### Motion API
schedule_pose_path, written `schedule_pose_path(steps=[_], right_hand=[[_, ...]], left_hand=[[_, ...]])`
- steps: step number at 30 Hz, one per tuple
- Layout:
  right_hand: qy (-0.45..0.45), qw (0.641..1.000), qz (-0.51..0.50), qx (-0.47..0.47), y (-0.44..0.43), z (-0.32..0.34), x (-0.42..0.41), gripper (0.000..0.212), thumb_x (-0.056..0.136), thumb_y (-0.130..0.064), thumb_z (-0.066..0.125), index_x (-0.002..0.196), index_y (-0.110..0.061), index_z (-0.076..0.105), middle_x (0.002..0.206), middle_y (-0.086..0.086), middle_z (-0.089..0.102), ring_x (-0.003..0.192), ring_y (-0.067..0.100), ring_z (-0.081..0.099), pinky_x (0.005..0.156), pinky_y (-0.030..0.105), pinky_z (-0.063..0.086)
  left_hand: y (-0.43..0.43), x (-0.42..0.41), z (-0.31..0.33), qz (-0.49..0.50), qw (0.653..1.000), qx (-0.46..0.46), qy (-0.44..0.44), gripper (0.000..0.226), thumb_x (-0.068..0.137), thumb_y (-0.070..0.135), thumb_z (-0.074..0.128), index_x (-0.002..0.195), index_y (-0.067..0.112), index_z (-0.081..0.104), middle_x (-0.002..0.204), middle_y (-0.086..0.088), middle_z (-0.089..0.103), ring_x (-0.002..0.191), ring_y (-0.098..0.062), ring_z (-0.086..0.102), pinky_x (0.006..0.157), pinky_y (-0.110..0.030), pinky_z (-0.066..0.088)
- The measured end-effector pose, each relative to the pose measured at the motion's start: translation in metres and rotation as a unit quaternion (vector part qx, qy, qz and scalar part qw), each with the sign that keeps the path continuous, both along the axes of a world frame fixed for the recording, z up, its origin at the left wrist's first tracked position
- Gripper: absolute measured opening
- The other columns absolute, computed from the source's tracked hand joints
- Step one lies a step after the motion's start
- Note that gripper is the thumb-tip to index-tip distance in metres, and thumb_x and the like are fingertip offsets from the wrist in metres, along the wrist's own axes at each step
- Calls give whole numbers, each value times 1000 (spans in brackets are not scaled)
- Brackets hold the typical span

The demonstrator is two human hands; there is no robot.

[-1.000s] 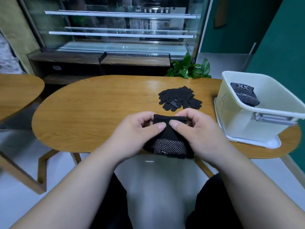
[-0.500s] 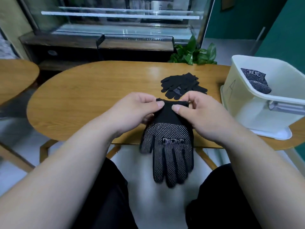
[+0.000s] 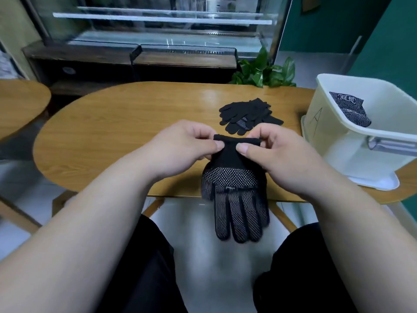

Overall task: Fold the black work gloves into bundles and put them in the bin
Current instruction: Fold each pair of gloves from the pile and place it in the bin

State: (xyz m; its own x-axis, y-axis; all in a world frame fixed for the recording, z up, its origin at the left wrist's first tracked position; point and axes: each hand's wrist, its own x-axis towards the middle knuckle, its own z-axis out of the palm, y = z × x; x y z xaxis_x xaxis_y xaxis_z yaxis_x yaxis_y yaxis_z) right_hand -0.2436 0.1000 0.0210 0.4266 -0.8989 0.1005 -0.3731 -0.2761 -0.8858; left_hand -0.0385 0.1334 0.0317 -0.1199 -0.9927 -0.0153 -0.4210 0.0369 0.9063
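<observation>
A black work glove (image 3: 234,195) with white grip dots hangs fingers-down over the table's near edge. My left hand (image 3: 180,150) pinches the left side of its cuff, and my right hand (image 3: 277,154) pinches the right side. A loose pile of black gloves (image 3: 246,116) lies on the table just beyond my hands. To the right stands a white bin (image 3: 338,141), with a folded glove bundle (image 3: 349,109) resting inside it.
The oval wooden table (image 3: 117,132) spreads out to the left of the gloves. A second round table (image 3: 20,105) sits at far left. A green plant (image 3: 264,71) and a glass display case (image 3: 158,30) stand behind the table. My legs are below the edge.
The glove was folded between my hands; it has since dropped open and hangs at full length from the cuff. Both hands lifted slightly and keep pinching the cuff.
</observation>
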Motion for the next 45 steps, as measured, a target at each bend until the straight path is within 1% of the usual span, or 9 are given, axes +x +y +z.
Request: schedule_pose_path(steps=[8,12,16,24,29,34,38,41,45], right_hand=[[-64,977,127,162,9,19,-13,14,83,-27,71,74,-22,63,60,-1,55,49,9,47,44,18,34],[-27,996,27,79,3,16,-4,12,91,-22,70,82,-17,63,62,-2,52,54,11,46,56,24,37],[18,999,-34,-14,-1,11,1,8,91,-24,69,84,-22,64,64,-11,52,60,9,47,62,31,38],[-85,977,85,175,12,33,-8,12,89,-14,63,78,-17,60,57,-3,55,45,11,44,40,20,34],[-17,988,61,144,-8,27,-1,13,96,-17,62,83,-18,60,55,-8,53,48,7,48,52,23,39],[-6,994,9,106,-56,29,19,7,92,-19,66,86,-18,63,73,11,52,68,22,49,71,38,44],[-15,996,-20,84,-102,55,37,6,92,-13,64,88,-13,60,62,7,42,53,18,38,50,27,35],[-44,996,-38,65,-140,79,51,13,87,-7,69,79,-17,63,55,-4,54,51,12,49,57,29,41],[-28,997,-65,-2,-170,93,60,13,81,-9,74,80,-21,70,74,-4,67,70,14,60,74,34,51]], left_hand=[[16,8,17,-144,976,141,84,13,83,21,60,81,9,64,63,-13,66,49,-22,63,50,-26,48],[5,3,12,-36,995,75,58,19,95,12,61,77,14,65,59,2,62,59,-15,58,66,-32,49],[-2,0,9,-15,997,50,49,24,95,8,58,73,16,63,63,-2,57,67,-18,51,74,-34,45],[5,14,16,-109,977,122,139,15,79,22,62,81,7,61,70,-17,57,42,-22,56,40,-26,47],[-9,13,8,-65,989,102,83,11,92,14,61,81,13,65,68,-6,61,57,-21,57,56,-31,47],[-48,18,19,-2,996,84,38,16,96,10,56,81,14,60,62,-2,52,58,-16,59,63,-30,48],[-96,27,46,36,999,7,-25,19,93,12,61,75,17,62,56,11,60,60,-10,57,76,-33,46],[-131,35,70,61,997,-37,-24,9,91,11,66,83,15,67,63,9,63,68,-13,56,77,-33,44],[-161,46,84,102,989,-105,-34,6,86,14,72,82,19,74,70,7,67,71,-13,58,75,-32,50]])
